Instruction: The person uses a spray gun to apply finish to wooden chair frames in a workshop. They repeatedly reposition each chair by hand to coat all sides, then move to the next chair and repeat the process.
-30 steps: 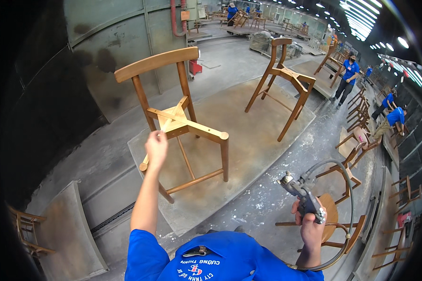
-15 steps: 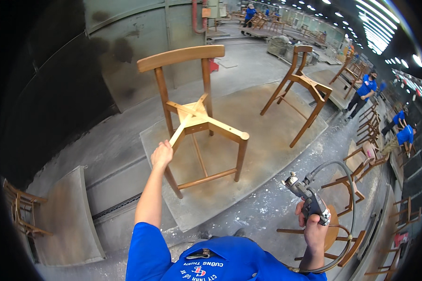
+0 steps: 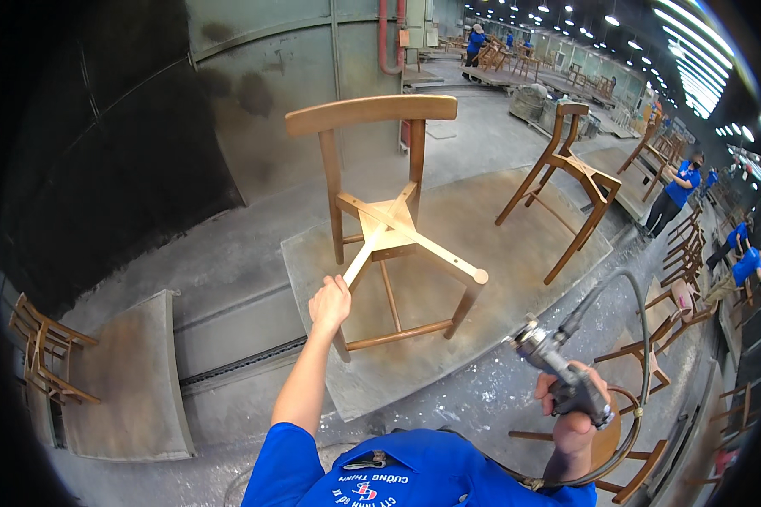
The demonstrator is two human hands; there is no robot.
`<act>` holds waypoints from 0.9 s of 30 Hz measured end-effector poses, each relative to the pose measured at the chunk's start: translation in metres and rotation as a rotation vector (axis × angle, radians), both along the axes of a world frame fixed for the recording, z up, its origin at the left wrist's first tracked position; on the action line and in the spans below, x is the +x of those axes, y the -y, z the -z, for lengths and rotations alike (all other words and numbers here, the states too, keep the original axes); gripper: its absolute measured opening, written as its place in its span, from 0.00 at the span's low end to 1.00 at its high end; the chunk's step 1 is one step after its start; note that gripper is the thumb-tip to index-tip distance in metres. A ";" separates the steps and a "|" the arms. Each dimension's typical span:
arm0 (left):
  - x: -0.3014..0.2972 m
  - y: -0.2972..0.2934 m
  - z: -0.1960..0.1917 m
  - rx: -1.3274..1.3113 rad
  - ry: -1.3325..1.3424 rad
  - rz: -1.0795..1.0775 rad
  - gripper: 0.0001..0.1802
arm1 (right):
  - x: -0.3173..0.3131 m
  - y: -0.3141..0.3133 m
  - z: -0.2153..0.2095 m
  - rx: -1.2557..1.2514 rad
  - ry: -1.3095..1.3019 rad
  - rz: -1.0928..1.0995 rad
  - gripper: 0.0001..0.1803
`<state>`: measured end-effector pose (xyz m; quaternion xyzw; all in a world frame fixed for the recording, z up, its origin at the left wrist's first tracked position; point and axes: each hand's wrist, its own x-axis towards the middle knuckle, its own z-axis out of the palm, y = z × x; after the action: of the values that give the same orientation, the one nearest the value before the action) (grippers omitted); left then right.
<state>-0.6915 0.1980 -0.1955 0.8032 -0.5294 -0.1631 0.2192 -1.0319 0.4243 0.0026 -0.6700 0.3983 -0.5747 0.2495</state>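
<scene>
Furniture factory, finishing hall

Unfinished wooden chair frames [image 3: 393, 228] stand on stained boards [image 3: 448, 279] over a spattered concrete floor, with more frames [image 3: 566, 182] lined up along the right and stacked at the left [image 3: 42, 351]. A spray gun [image 3: 558, 367] on a hose [image 3: 630, 296], workers in blue shirts [image 3: 676, 190], long rows of ceiling lights [image 3: 693, 59] and a grimy booth wall [image 3: 279, 76] complete it.

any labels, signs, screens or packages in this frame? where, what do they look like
Printed chest patch: on the wearer's blue shirt, bottom centre; small red-and-white emblem with white lettering.
Small orange rectangular tag: on the grey back wall beside the red pipe, top centre.
No screens or packages visible.
</scene>
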 end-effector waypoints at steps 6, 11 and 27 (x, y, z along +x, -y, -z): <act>-0.003 -0.015 0.001 -0.050 0.018 0.026 0.27 | 0.006 -0.009 0.004 -0.067 -0.139 0.120 0.45; -0.006 -0.019 0.001 -0.053 0.013 0.030 0.27 | -0.005 -0.022 0.019 -0.027 0.037 0.313 0.48; -0.013 -0.017 0.006 -0.043 0.029 0.033 0.28 | -0.015 -0.037 0.001 0.069 0.152 0.530 0.57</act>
<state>-0.7047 0.2151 -0.2015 0.7918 -0.5490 -0.1435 0.2261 -1.0469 0.4611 0.0019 -0.4884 0.5592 -0.6547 0.1421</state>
